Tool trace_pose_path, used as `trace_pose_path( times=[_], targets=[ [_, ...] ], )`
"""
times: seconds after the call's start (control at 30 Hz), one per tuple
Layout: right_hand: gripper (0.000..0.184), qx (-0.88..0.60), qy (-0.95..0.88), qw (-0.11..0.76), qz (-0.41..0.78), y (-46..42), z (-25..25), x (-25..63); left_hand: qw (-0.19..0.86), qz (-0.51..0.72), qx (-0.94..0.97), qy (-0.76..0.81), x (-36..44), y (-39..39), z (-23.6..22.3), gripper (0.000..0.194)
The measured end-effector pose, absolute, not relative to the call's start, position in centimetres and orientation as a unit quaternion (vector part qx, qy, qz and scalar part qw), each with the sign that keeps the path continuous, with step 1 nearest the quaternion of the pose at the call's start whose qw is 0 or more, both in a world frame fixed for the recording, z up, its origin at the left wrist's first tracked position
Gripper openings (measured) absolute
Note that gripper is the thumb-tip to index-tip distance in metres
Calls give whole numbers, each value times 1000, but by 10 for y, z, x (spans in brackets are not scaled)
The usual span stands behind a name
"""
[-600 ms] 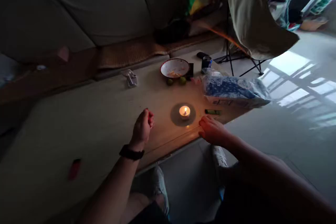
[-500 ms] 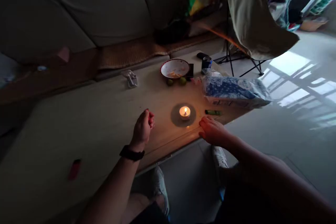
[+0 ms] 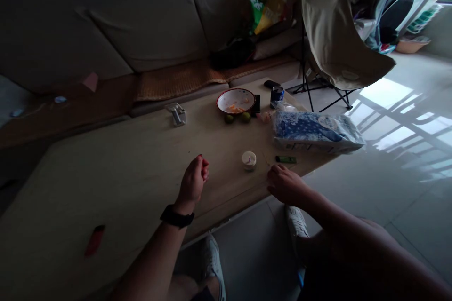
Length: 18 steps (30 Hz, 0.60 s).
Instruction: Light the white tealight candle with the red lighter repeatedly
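Fingers of left hand clench, inside unseen; right hand near candle, grip unclear.

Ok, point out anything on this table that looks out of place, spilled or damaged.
The blue-and-white plastic-wrapped pack seems to jut past the right end of the table, which looks slightly precarious. Otherwise, no spill or damage stands out; the tealight candle sits upright.
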State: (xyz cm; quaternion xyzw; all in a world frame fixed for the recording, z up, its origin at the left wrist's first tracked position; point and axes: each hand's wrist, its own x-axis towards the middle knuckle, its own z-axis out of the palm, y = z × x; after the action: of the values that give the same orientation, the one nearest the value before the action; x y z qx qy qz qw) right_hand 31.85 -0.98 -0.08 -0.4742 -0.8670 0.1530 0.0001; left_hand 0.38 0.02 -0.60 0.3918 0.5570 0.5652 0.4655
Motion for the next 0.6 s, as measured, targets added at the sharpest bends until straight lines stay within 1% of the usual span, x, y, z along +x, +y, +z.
trace_pose_path(
  times=[0.13,0.2,0.37,0.53,0.6],
  targets=[
    [15,-476,-867,9,144,-9,-3,319,437,552,423,571,2,1,-8,46],
    [16,-476,-868,7,141,-9,-4,319,401,533,459,586,1,2,-8,47],
    [19,-477,-868,0,138,-8,-6,318,232,443,610,615,10,-1,2,46],
    [19,-476,-869,3,136,-6,-10,320,91,352,717,594,31,-1,14,30],
    [19,-477,-868,3,138,-6,-11,320,53,333,744,578,40,1,15,27]
  ],
)
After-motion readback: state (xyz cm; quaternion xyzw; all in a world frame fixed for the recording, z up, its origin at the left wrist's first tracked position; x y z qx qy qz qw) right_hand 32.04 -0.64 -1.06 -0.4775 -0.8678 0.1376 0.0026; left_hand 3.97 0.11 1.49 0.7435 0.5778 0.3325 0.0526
